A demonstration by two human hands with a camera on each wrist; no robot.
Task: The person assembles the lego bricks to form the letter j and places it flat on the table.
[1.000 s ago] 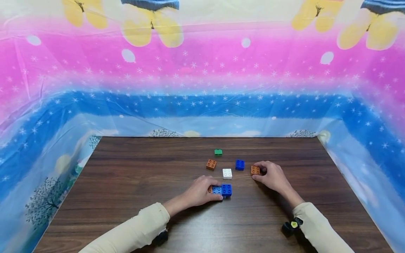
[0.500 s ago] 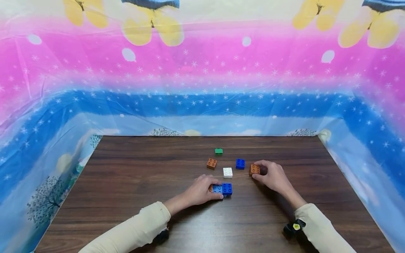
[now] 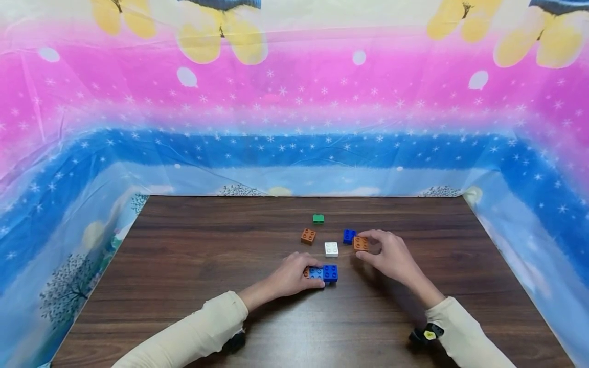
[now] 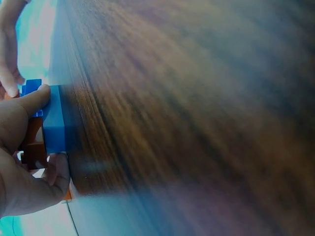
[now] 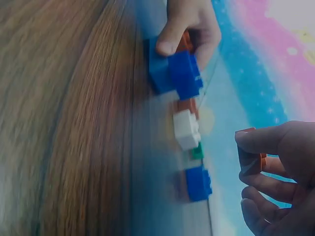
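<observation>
Orange studded brick (image 3: 361, 244) is pinched by right hand (image 3: 390, 254); left hand (image 3: 292, 275) grips blue-orange stack (image 3: 326, 273).

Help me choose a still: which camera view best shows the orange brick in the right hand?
The head view: the orange brick shows its four-studded top, with the right hand only at its edges. The right wrist view gives a closer side, partly finger-covered. The left wrist view shows at most an orange sliver by that hand.
</observation>
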